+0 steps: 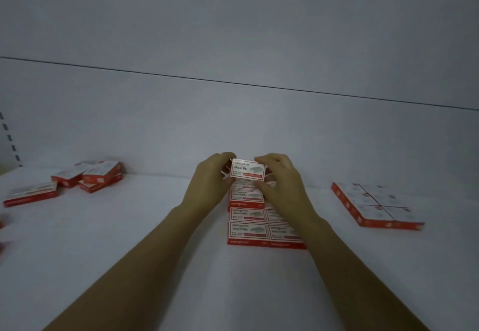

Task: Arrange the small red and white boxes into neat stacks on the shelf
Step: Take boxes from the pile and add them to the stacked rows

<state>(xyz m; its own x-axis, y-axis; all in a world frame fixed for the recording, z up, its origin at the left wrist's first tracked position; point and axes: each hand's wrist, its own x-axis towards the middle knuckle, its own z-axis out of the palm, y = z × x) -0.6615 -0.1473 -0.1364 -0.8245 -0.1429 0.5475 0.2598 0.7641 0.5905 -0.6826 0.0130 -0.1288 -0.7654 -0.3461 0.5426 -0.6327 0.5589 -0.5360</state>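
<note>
Head view showed the left hand (210, 175) and right hand (280, 180) pinching one red and white box (248, 171) by its ends, over the back of the centre stack (246, 229) on the shelf (155, 227). Placing seemed in hand, and the next move would call for squaring its edges with the stack. Loose boxes (88, 175) lay to the left and a tidy block (375, 206) to the right.
</note>
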